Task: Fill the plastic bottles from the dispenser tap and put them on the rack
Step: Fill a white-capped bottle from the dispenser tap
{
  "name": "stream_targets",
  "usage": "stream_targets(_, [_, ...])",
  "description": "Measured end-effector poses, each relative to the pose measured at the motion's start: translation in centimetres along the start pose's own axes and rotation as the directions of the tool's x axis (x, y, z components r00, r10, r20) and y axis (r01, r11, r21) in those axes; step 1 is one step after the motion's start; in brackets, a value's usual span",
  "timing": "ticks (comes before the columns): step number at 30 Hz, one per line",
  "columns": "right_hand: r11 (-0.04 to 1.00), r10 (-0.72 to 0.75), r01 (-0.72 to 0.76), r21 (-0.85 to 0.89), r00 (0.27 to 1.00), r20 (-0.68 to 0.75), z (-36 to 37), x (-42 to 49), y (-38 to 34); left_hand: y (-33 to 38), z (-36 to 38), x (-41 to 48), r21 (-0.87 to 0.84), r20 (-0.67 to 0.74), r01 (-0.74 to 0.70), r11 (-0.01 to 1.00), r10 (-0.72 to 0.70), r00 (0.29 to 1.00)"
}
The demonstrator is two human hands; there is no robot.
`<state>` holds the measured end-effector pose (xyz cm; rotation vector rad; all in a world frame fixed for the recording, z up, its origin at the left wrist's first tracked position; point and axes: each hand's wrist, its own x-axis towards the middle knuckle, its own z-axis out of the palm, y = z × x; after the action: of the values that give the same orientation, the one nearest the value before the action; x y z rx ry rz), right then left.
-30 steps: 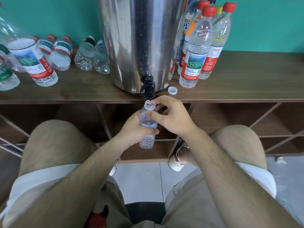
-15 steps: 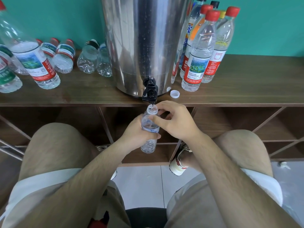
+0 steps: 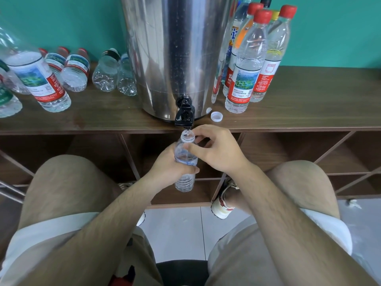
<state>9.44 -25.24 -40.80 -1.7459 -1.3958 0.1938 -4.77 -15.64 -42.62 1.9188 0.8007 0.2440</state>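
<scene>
**Bottle (image 3: 182, 156) held under tap (image 3: 184, 115), centre of frame**

Person was seated facing the rack (image 3: 309, 108), knees at lower left and lower right. Steel dispenser (image 3: 177, 54) stood at top centre on the rack's top board, with its black tap overhanging the front edge.

Left hand (image 3: 167, 164) gripped the bottle round its middle, fingers wrapped over the label. Right hand (image 3: 216, 151) was close in against it, thumb pressed on the bottle's shoulder and fingers curled behind the neck. The two hands were together on the one bottle, and neither was on the tap lever.

The open mouth sat just below the spout and looked roughly in line with it. A faint pale streak between spout and mouth may have been a stream, though I could not be sure. Water level could not be read through the clear plastic.

Judgement on doing this step well:
- Keep the mouth centred under the spout and the bottle upright, because thin plastic buckles if squeezed.
- The left hand alone could carry the weight, which would free the right for the lever.
- Watch the neck and stop short of the brim.

White cap (image 3: 216, 116) lay on the board just right of the tap, within easy reach for closing. Capped bottles (image 3: 245, 75) stood at upper right. Other bottles (image 3: 76, 73) lay on their sides at upper left.
</scene>
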Motion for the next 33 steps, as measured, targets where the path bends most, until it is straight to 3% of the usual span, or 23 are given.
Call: stream_targets(33, [1.000, -0.006, 0.006, -0.005, 1.000, -0.004, 0.14, 0.16, 0.13, 0.72, -0.10, -0.49, 0.022, 0.009, 0.047, 0.999, -0.048, 0.999])
